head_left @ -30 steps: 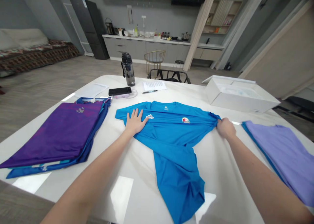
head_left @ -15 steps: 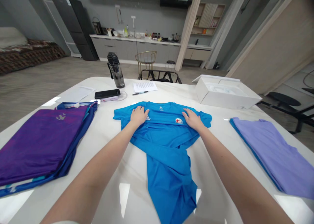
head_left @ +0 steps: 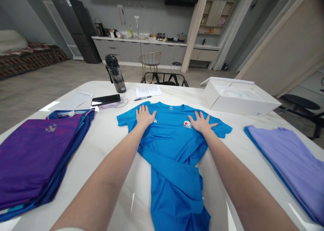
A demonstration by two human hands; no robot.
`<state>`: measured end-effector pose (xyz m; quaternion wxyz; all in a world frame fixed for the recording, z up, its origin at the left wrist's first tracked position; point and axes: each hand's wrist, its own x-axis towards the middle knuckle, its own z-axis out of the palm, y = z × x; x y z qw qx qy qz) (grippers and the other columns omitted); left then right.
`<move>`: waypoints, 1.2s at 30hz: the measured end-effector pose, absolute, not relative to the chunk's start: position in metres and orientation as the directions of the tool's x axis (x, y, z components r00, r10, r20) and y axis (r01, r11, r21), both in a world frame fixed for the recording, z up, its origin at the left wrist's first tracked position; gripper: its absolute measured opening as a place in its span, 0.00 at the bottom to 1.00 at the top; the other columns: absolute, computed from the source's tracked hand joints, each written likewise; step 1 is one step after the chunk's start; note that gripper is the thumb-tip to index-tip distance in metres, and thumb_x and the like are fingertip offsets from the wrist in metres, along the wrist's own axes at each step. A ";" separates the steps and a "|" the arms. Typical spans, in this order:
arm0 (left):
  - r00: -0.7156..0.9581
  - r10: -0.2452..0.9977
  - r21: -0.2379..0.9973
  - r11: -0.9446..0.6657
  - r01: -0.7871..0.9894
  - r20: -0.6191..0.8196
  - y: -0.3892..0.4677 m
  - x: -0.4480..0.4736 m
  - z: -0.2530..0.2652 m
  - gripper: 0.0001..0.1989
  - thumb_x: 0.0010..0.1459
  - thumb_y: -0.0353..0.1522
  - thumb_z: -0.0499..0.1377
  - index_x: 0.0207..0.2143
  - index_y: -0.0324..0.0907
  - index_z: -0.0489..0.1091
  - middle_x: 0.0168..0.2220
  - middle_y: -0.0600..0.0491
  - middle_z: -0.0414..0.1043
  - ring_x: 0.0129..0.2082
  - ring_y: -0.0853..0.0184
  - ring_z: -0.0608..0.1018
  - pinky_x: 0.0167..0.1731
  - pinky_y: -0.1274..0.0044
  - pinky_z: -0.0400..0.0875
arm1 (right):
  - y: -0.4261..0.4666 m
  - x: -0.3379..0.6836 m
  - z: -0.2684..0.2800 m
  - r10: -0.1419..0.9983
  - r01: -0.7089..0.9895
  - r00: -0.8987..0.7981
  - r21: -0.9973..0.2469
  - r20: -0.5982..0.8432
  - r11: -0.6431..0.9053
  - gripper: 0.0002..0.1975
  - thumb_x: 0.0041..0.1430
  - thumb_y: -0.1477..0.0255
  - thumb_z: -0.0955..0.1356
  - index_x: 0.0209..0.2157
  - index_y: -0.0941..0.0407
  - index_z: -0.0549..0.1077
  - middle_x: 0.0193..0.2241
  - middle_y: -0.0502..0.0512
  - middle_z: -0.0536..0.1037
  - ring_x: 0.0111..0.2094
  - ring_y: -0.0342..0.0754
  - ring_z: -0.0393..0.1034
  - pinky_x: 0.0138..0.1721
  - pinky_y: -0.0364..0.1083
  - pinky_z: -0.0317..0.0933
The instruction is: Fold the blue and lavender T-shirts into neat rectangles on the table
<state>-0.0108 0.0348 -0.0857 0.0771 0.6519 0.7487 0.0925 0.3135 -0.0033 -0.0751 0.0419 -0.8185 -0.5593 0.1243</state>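
Note:
A blue short-sleeved T-shirt [head_left: 169,140] lies face up in front of me, its collar at the far end. Its chest is spread fairly smooth, while the lower part is twisted and folded over towards me. My left hand [head_left: 145,116] rests flat near the left shoulder, fingers spread, beside a small white logo. On the other side, my right hand [head_left: 201,122] presses flat by the right shoulder with fingers wide apart, next to a round red-and-white badge [head_left: 187,123]. Neither hand grasps the cloth.
Folded purple and blue shirts [head_left: 37,156] are stacked at left; folded lilac and blue shirts [head_left: 291,160] lie at right. Towards the back of the white table [head_left: 121,197] are a water bottle [head_left: 116,76], a phone [head_left: 106,100], a pen [head_left: 143,98], a printed sheet [head_left: 149,90] and an open white box [head_left: 243,97].
The shirt's chest and collar are flatter, and the right sleeve reaches further out. Both hands now lie flat with their fingers more widely spread. My view has shifted slightly.

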 end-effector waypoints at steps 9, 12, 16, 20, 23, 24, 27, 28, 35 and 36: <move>-0.181 0.983 0.241 0.171 0.955 0.020 0.047 -0.004 -0.088 0.48 0.65 0.58 0.37 0.75 0.33 0.47 0.76 0.40 0.40 0.76 0.50 0.45 0.72 0.55 0.38 | 0.027 0.331 -0.076 0.943 0.932 0.306 -0.161 -0.129 -0.324 0.44 0.63 0.37 0.46 0.75 0.39 0.44 0.76 0.48 0.41 0.74 0.72 0.32 0.62 0.85 0.31; -0.200 0.980 0.241 0.189 0.952 0.023 0.046 -0.004 -0.088 0.48 0.65 0.58 0.37 0.75 0.33 0.47 0.76 0.41 0.40 0.76 0.50 0.45 0.72 0.55 0.37 | 0.031 0.333 -0.075 0.951 0.942 0.288 -0.148 -0.112 -0.303 0.43 0.64 0.37 0.46 0.75 0.38 0.44 0.76 0.48 0.42 0.74 0.71 0.33 0.62 0.84 0.31; -0.184 0.983 0.242 0.176 0.954 0.014 0.044 -0.016 -0.088 0.45 0.66 0.57 0.36 0.75 0.39 0.48 0.76 0.45 0.40 0.76 0.51 0.45 0.72 0.51 0.37 | 0.031 0.337 -0.075 0.958 0.943 0.271 -0.171 -0.096 -0.284 0.43 0.64 0.37 0.46 0.74 0.39 0.47 0.76 0.49 0.43 0.74 0.72 0.34 0.63 0.84 0.32; -0.136 0.991 0.233 0.131 0.964 0.008 0.040 -0.043 -0.089 0.41 0.67 0.57 0.34 0.75 0.49 0.50 0.76 0.51 0.41 0.76 0.50 0.45 0.70 0.46 0.37 | 0.031 0.344 -0.078 0.968 0.948 0.243 -0.197 -0.060 -0.250 0.41 0.66 0.39 0.47 0.74 0.39 0.51 0.75 0.48 0.46 0.74 0.70 0.36 0.64 0.82 0.34; -0.094 0.995 0.227 0.087 0.970 0.022 0.036 -0.056 -0.088 0.41 0.67 0.57 0.34 0.75 0.49 0.50 0.76 0.51 0.42 0.76 0.51 0.46 0.71 0.48 0.38 | 0.029 0.346 -0.079 0.977 0.956 0.208 -0.217 0.038 -0.195 0.37 0.70 0.44 0.49 0.72 0.43 0.58 0.73 0.54 0.54 0.72 0.67 0.44 0.65 0.80 0.35; -0.082 0.996 0.224 0.073 0.972 0.031 0.035 -0.058 -0.087 0.40 0.68 0.56 0.34 0.75 0.48 0.50 0.76 0.50 0.43 0.76 0.51 0.46 0.71 0.49 0.38 | 0.027 0.346 -0.078 0.973 0.961 0.199 -0.219 0.116 -0.170 0.36 0.71 0.46 0.49 0.70 0.46 0.61 0.72 0.57 0.58 0.71 0.65 0.48 0.65 0.79 0.34; -0.078 0.995 0.214 0.064 0.975 0.056 0.032 -0.056 -0.087 0.39 0.68 0.54 0.36 0.74 0.46 0.51 0.76 0.49 0.44 0.75 0.51 0.47 0.71 0.50 0.39 | 0.016 0.339 -0.071 0.904 0.972 0.200 -0.191 0.379 -0.135 0.30 0.75 0.56 0.49 0.63 0.55 0.70 0.64 0.65 0.70 0.65 0.61 0.59 0.67 0.75 0.34; -0.082 0.995 0.212 0.068 0.975 0.059 0.032 -0.055 -0.086 0.39 0.69 0.54 0.36 0.74 0.46 0.51 0.76 0.49 0.44 0.75 0.50 0.47 0.71 0.50 0.39 | 0.011 0.335 -0.066 0.880 0.974 0.204 -0.178 0.428 -0.139 0.29 0.75 0.59 0.50 0.60 0.56 0.71 0.61 0.66 0.73 0.63 0.61 0.62 0.67 0.73 0.35; -0.084 0.992 0.217 0.062 0.974 0.094 0.029 -0.051 -0.084 0.36 0.70 0.50 0.37 0.73 0.45 0.55 0.75 0.46 0.48 0.74 0.49 0.50 0.70 0.50 0.42 | -0.045 0.285 -0.049 0.949 0.986 -0.075 -0.121 0.305 0.116 0.25 0.74 0.59 0.54 0.59 0.54 0.72 0.61 0.63 0.72 0.62 0.61 0.62 0.69 0.64 0.41; -0.085 0.992 0.221 0.062 0.973 0.095 0.029 -0.051 -0.084 0.36 0.70 0.50 0.38 0.73 0.45 0.55 0.75 0.46 0.48 0.74 0.49 0.50 0.70 0.50 0.42 | -0.055 0.278 -0.052 0.961 0.985 -0.082 -0.122 0.266 0.118 0.25 0.73 0.58 0.55 0.61 0.53 0.71 0.63 0.62 0.70 0.63 0.61 0.61 0.69 0.64 0.42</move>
